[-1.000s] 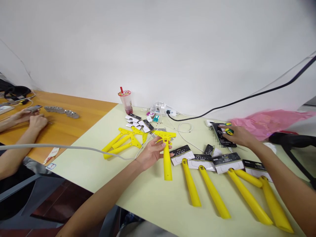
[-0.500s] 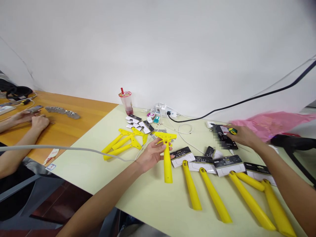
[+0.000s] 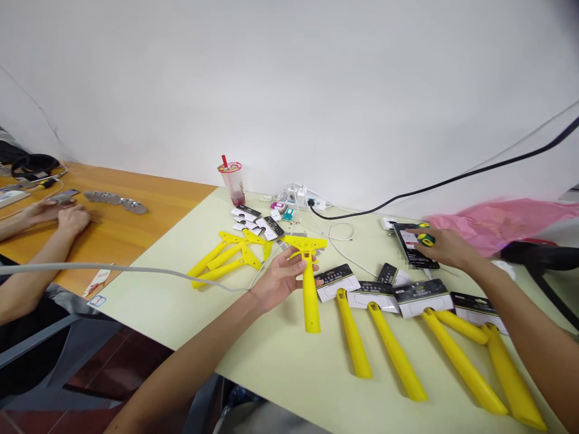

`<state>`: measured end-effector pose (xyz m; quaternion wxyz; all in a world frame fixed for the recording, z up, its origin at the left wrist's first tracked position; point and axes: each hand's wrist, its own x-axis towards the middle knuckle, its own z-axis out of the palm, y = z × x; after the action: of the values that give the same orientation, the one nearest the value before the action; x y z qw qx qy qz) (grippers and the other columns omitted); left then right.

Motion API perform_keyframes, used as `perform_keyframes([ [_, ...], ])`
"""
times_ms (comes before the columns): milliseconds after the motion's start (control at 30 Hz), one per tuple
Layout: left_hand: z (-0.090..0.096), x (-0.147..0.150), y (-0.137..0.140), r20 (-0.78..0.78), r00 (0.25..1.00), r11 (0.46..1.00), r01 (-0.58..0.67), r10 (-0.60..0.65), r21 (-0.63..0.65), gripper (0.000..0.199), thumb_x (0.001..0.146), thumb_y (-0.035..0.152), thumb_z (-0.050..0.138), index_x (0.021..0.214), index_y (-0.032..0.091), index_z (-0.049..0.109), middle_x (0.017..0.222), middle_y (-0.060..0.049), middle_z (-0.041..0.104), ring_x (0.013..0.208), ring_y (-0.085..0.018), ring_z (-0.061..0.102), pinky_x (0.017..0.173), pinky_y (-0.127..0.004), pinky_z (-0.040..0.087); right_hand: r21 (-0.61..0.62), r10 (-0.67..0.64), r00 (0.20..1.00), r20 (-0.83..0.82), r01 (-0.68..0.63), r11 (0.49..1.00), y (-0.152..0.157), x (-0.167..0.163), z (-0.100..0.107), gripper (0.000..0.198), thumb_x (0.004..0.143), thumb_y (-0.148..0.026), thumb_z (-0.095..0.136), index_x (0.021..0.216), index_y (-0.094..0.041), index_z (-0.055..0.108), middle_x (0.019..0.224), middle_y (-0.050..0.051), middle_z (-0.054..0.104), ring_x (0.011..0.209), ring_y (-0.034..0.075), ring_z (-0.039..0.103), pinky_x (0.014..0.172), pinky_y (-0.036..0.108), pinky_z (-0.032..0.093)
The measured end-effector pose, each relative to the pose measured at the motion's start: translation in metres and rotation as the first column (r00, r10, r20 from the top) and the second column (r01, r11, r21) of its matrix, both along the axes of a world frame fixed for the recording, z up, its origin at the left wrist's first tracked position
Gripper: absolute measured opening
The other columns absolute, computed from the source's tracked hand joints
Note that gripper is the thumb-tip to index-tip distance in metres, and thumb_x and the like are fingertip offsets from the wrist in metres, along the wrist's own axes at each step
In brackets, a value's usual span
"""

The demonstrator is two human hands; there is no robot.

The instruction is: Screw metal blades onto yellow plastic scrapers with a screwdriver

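My left hand (image 3: 279, 279) is closed around a yellow plastic scraper (image 3: 310, 301), its wide T-shaped head pointing away from me and the handle toward me. My right hand (image 3: 446, 246) grips a screwdriver (image 3: 426, 239) with a green and yellow handle; its shaft is hidden. That hand is over a phone (image 3: 418, 256) with a lit screen, though I cannot tell whether a finger touches it. Right of my left hand lie several yellow scraper handles (image 3: 398, 352) with black and white cards (image 3: 337, 282) at their far ends. Further yellow scrapers (image 3: 230, 256) lie to its left.
A drink cup (image 3: 233, 184) with a red straw stands at the back, near a power strip (image 3: 301, 196). More cards (image 3: 270, 228) lie behind the left scrapers. Pink plastic (image 3: 497, 224) is at the back right. Another person's hands (image 3: 67, 217) are at the wooden table (image 3: 149, 190).
The phone screen shows different, brighter content, and my right hand has shifted slightly on it. My left hand keeps the yellow scraper in nearly the same place.
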<state>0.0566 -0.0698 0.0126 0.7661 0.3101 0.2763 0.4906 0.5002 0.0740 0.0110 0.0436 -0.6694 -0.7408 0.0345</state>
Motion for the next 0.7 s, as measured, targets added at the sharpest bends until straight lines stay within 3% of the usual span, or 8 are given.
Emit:
perform_keyframes([
  [100,-0.001,0.000,0.000,-0.001,1.000,1.000,0.001,-0.001,0.007,0.037,0.084,0.021,0.087,0.117,0.021,0.069,0.126,-0.010,0.073,0.121,-0.029,0.072,0.110,-0.052,0.058,0.018,-0.027,1.000,-0.002,0.027,0.999,-0.001,0.002,0.004,0.057,0.093,-0.037,0.060,0.142,-0.009,0.070,0.067,0.007,0.068,0.067,0.028,0.065,0.069,0.035,0.045],
  [233,-0.002,0.001,0.000,0.000,1.000,1.000,-0.016,0.016,0.017,0.043,0.083,0.019,0.087,0.121,0.022,0.067,0.128,-0.010,0.072,0.123,-0.030,0.071,0.111,-0.054,0.057,0.111,-0.031,0.996,-0.088,0.041,0.993,-0.011,0.002,0.016,0.052,0.091,-0.033,0.063,0.139,-0.013,0.073,0.094,0.013,0.079,0.078,0.027,0.069,0.076,0.035,0.048],
  [367,-0.005,0.003,0.000,0.005,1.000,1.000,-0.017,0.017,0.006,0.046,0.081,0.015,0.088,0.121,0.023,0.065,0.124,-0.009,0.074,0.122,-0.032,0.073,0.112,-0.058,0.055,0.175,0.040,0.983,-0.180,-0.008,0.985,-0.037,-0.024,0.031,0.042,0.091,-0.035,0.063,0.127,-0.017,0.078,0.100,0.012,0.081,0.077,0.026,0.069,0.074,0.034,0.049],
  [467,-0.008,0.005,0.000,-0.006,1.000,1.000,-0.009,0.009,-0.030,0.041,0.083,0.017,0.088,0.117,0.022,0.066,0.120,-0.009,0.075,0.121,-0.032,0.073,0.109,-0.058,0.056,0.140,0.149,0.964,-0.222,-0.119,0.983,-0.061,-0.059,0.039,0.042,0.094,-0.036,0.059,0.128,-0.019,0.075,0.103,0.010,0.082,0.061,0.021,0.064,0.065,0.034,0.049],
  [633,-0.018,0.013,-0.003,-0.061,0.998,0.997,0.021,-0.025,-0.080,0.027,0.085,0.028,0.088,0.102,0.017,0.069,0.111,-0.010,0.075,0.116,-0.030,0.074,0.105,-0.052,0.059,0.131,0.393,0.866,-0.309,-0.370,0.920,-0.100,-0.121,0.042,0.029,0.100,-0.050,0.059,0.115,-0.030,0.073,0.118,0.005,0.081,0.086,0.026,0.076,0.084,0.038,0.055],
  [700,-0.023,0.018,-0.006,-0.081,0.993,0.995,0.085,-0.090,-0.057,0.029,0.085,0.031,0.088,0.103,0.015,0.072,0.113,-0.014,0.076,0.114,-0.030,0.074,0.103,-0.050,0.060,0.095,0.439,0.817,-0.375,-0.437,0.895,-0.113,-0.142,0.042,0.030,0.100,-0.057,0.061,0.115,-0.033,0.071,0.116,0.003,0.081,0.088,0.027,0.076,0.080,0.039,0.056],
])
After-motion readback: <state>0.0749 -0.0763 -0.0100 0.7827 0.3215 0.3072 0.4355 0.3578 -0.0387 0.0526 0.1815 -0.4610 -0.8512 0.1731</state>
